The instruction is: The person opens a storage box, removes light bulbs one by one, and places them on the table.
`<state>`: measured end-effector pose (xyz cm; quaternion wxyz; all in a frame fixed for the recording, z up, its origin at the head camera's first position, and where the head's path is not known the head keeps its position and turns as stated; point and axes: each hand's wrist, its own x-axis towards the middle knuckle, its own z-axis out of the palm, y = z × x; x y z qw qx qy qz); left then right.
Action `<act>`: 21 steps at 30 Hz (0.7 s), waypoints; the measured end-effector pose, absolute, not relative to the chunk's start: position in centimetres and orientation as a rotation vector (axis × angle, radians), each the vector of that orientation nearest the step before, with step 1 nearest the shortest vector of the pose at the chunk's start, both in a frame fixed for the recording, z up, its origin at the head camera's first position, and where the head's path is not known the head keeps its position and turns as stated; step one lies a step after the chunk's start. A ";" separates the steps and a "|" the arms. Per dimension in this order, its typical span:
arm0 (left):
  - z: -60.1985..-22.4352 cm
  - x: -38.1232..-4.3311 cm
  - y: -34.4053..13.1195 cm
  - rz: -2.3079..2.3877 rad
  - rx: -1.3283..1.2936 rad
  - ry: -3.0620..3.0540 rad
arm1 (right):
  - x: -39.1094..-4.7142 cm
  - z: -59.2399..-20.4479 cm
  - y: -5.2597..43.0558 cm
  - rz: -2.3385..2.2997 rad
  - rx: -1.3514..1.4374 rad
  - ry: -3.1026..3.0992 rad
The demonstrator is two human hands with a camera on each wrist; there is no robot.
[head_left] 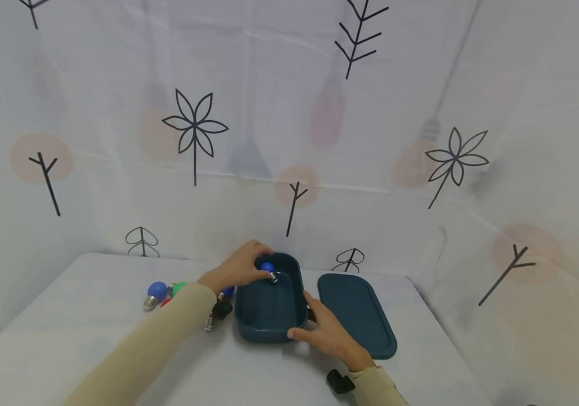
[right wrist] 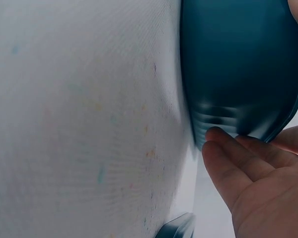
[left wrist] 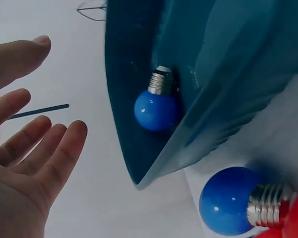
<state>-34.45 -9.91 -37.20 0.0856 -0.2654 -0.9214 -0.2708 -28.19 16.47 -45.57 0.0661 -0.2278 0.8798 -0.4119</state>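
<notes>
A dark teal box [head_left: 271, 313] stands uncovered on the table. Inside it, against the wall, lies a blue light bulb [left wrist: 156, 110] with a silver screw base. My left hand [head_left: 241, 264] is over the box's far left corner. In the left wrist view its fingers [left wrist: 64, 158] are spread and relaxed, apart from the bulb, with nothing between them. My right hand [head_left: 327, 327] rests against the box's near right corner, thumb at the front and fingers along the right side. The right wrist view shows nearly straight fingers [right wrist: 228, 156] touching the outer wall.
Left of the box lie several more bulbs, among them a blue bulb [head_left: 157, 291], a green bulb [head_left: 179, 288] and a red bulb [head_left: 166, 303], partly behind my left sleeve [head_left: 152, 338]. A flat teal lid [head_left: 358, 313] lies to the right. A patterned cloth [head_left: 269, 113] hangs behind the table.
</notes>
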 end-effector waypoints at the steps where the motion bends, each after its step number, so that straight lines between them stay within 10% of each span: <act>1: -37.3 -34.7 -9.6 -0.815 -0.800 -2.745 | -28.2 -45.5 16.5 -1.244 -0.689 2.655; 21: -39.8 -37.9 -6.7 -0.926 -0.632 -2.872 | -27.8 -45.1 16.6 -1.254 -0.725 2.654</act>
